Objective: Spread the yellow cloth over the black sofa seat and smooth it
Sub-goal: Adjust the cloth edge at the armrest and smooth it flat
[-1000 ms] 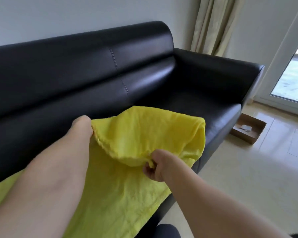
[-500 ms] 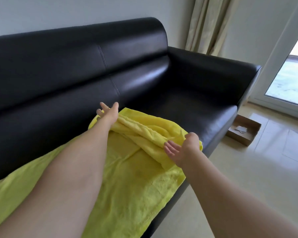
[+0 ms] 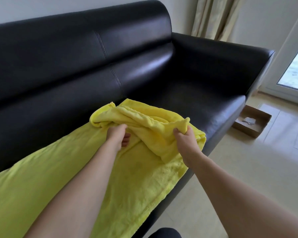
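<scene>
Room: pale tiled floor (image 3: 248, 169), curtain (image 3: 213, 16), glass door at right.
Left grip: left hand (image 3: 118, 134) curled into a bunched fold of the yellow cloth (image 3: 58, 177).
Right grip: right hand (image 3: 185, 139) pinching the folded-back edge near the seat front.
Cloth position: flat over the near part of the black sofa seat (image 3: 205, 103); far end heaped, doubled over.
Left to do, by my reading: unfold toward the armrest (image 3: 222, 54), smooth.
Writing: none legible; cardboard box (image 3: 253, 123) unmarked.

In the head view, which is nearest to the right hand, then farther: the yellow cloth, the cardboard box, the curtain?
1. Yellow cloth: gripped by the right hand.
2. Cardboard box: on the floor, right of the sofa.
3. Curtain: upper right, behind the sofa arm.
</scene>
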`<state>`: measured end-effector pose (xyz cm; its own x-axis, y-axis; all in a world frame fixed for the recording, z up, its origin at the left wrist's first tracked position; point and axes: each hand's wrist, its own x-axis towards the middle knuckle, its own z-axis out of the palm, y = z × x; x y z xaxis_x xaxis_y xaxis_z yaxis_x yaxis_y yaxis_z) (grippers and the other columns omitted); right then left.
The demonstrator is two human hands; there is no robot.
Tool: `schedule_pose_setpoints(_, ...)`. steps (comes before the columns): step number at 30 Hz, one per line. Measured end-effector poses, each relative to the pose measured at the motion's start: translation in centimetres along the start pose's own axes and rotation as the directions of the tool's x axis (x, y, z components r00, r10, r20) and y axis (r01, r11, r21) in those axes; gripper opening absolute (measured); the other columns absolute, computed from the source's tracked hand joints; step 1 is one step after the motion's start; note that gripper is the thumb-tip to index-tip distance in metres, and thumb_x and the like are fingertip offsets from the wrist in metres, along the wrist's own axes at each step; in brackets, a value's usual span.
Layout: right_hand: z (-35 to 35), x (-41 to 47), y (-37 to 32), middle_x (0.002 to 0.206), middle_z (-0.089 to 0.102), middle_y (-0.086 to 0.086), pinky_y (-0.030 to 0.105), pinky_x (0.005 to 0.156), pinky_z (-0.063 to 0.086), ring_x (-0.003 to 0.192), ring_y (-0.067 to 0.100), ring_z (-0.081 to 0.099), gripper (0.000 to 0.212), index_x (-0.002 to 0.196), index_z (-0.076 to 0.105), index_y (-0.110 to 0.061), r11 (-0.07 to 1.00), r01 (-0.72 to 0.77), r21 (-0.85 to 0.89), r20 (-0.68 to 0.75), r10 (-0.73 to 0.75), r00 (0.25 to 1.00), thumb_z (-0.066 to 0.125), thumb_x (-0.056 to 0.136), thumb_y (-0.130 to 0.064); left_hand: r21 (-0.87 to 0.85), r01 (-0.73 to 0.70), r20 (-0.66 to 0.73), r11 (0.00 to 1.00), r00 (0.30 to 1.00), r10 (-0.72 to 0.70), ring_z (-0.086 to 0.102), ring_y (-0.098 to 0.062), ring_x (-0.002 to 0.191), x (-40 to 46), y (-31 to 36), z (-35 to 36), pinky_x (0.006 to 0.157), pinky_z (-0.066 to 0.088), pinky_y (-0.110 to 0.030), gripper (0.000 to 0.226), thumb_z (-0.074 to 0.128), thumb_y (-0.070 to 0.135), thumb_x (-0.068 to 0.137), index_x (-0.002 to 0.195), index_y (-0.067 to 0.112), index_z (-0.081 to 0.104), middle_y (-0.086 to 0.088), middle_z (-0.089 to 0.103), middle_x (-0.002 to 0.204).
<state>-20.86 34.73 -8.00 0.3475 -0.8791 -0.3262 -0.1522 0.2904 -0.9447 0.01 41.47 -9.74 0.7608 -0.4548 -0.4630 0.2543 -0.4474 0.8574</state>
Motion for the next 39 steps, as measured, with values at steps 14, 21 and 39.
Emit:
schedule_pose_setpoints(14,-0.7,-1.9,-8.4,0.102,0.062,0.01,0.038,0.077,0.053,0.087,0.027,0.061,0.03,0.11,0.058,-0.01,0.936,-0.164,-0.312,-0.023,0.165,0.986,0.067,0.084,-0.025,0.756,-0.108,-0.251,0.646,0.863,0.438,0.042,-0.037,0.124,4.6,5.9,-5.6,0.101,0.034,-0.046,0.05,0.048,0.033,0.089,0.134,0.009,0.043,-0.016,0.045,0.137)
schedule_pose_setpoints(21,-1.1,1.1,-9.6,0.11,0.055,0.013,0.042,0.085,0.047,0.098,0.029,0.054,0.028,0.118,0.049,-0.009,0.939,-0.173,-0.296,-0.029,0.172,0.985,0.053,0.095,-0.023,0.757,0.017,-0.159,0.654,0.974,0.159,0.039,-0.039,0.124,11.8,4.7,-5.9,0.103,0.033,-0.043,0.058,0.049,0.042,0.08,0.128,0.011,0.047,-0.013,0.051,0.132)
schedule_pose_setpoints(39,0.3,-4.3,-5.4,0.133,0.053,0.021,0.045,0.102,0.045,0.121,0.037,0.053,0.039,0.136,0.047,0.0,0.631,-0.278,-0.724,-0.092,0.311,0.946,0.046,0.098,-0.009,0.993,-0.104,0.062,0.061,0.877,0.477,0.056,-0.03,0.105,4.6,8.5,-16.4,0.08,0.044,-0.038,0.034,0.029,0.014,0.093,0.119,0.021,0.05,-0.008,0.057,0.123)
